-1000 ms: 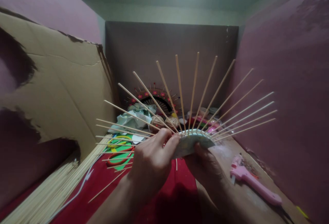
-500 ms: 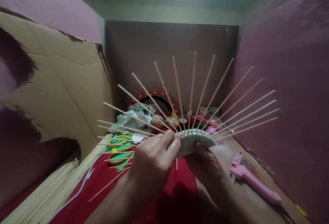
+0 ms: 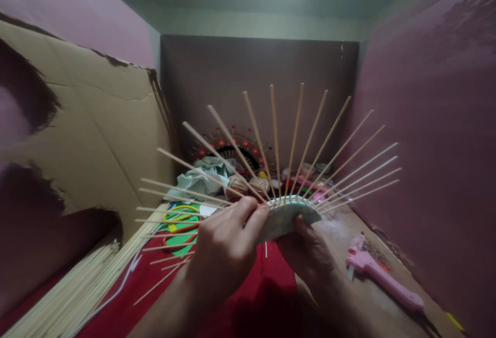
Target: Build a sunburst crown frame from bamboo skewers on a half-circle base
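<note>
Head view: a pale round disc [image 3: 289, 218], ringed with thin wooden sticks [image 3: 298, 141] fanning outward, is being held up over the red cloth [image 3: 267, 286]. It is being pinched at its near rim by the left hand [image 3: 227, 245] and gripped from beneath by the right hand [image 3: 310, 250], fingers closed on it. Compared with half a second ago, the fan is being turned slightly, its right-hand sticks drawn inward. A pink glue gun [image 3: 382, 278] is lying well apart.

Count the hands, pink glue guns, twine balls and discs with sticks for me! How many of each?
hands: 2 (left hand, right hand)
pink glue gun: 1
twine balls: 2 ()
disc with sticks: 1, held in both hands
Total: 6
</note>
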Demonstrator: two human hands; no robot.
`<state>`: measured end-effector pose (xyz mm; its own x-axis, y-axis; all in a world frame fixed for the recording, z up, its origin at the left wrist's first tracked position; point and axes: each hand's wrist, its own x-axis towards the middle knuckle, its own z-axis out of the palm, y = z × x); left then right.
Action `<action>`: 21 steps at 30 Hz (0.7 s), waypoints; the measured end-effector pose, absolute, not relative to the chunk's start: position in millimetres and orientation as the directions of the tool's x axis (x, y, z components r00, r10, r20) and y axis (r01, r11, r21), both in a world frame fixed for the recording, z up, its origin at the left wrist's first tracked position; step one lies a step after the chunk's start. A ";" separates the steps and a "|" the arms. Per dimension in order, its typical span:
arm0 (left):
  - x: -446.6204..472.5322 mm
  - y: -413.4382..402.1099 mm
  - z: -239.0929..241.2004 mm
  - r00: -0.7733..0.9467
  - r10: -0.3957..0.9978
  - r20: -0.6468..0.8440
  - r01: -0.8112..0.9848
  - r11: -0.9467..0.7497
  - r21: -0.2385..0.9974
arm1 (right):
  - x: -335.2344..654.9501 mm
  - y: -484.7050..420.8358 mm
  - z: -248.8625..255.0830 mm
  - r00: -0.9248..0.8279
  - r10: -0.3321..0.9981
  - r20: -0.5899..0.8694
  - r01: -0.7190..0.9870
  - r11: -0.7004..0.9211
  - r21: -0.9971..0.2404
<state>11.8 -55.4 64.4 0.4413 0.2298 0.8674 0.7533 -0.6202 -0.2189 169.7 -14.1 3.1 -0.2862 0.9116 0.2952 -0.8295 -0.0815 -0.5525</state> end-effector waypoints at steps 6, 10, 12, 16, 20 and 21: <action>12.6 -56.3 60.4 0.386 0.219 0.896 0.799 -0.566 -0.206 | 179.7 -4.4 6.8 -0.253 0.938 0.239 -0.877 -0.117 -0.466; 16.3 -54.5 56.5 0.372 0.249 0.894 0.802 -0.572 -0.174 | 178.6 -4.6 6.7 -0.267 0.940 0.211 -0.866 -0.138 -0.480; 17.9 -53.5 55.3 0.376 0.244 0.894 0.803 -0.567 -0.183 | 177.3 -6.1 6.2 -0.265 0.942 0.204 -0.862 -0.137 -0.488; 18.6 -52.0 53.9 0.390 0.253 0.886 0.809 -0.554 -0.198 | 176.4 -7.5 5.1 -0.278 0.934 0.225 -0.859 -0.137 -0.494; 17.8 -52.6 54.0 0.353 0.296 0.888 0.824 -0.548 -0.145 | 176.8 -6.5 3.8 -0.269 0.936 0.228 -0.865 -0.130 -0.485; 18.2 -53.2 54.6 0.316 0.310 0.897 0.827 -0.553 -0.101 | 176.8 -6.5 3.5 -0.267 0.937 0.227 -0.869 -0.132 -0.477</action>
<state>18.2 -53.2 54.6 0.3160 0.3095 0.8968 0.8270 -0.5531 -0.1006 176.8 -6.5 3.5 -0.2665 0.9368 0.2267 -0.8689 -0.1317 -0.4772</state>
